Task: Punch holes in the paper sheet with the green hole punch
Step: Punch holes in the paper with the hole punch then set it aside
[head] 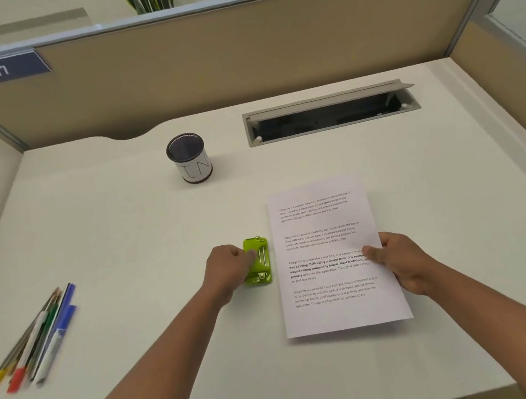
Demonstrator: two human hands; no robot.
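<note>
Desk: a pale, wide top boxed in by tan partition panels, one carrying a blue plate marked 477.
Cable tray: sat open in the far right of the desk, dark inside.
Sheet: lay flat on the right half of the desk, four blocks of print facing the person, its left edge just beside the punch but apart from it.
Right hand: gripped the sheet's right edge about halfway down, thumb on top of the paper, the other fingers hidden underneath.
Left hand: was curled closed over the punch's left side, thumb pressed on the top.
Pens: a loose bundle lay well off to the left, tips toward the near edge, with yellow, red, green and blue among them.
Cup: stood upright toward the back, white with a dark rim and inside.
Punch: green, small, rested on the desk between the two hands, left of the sheet.
</note>
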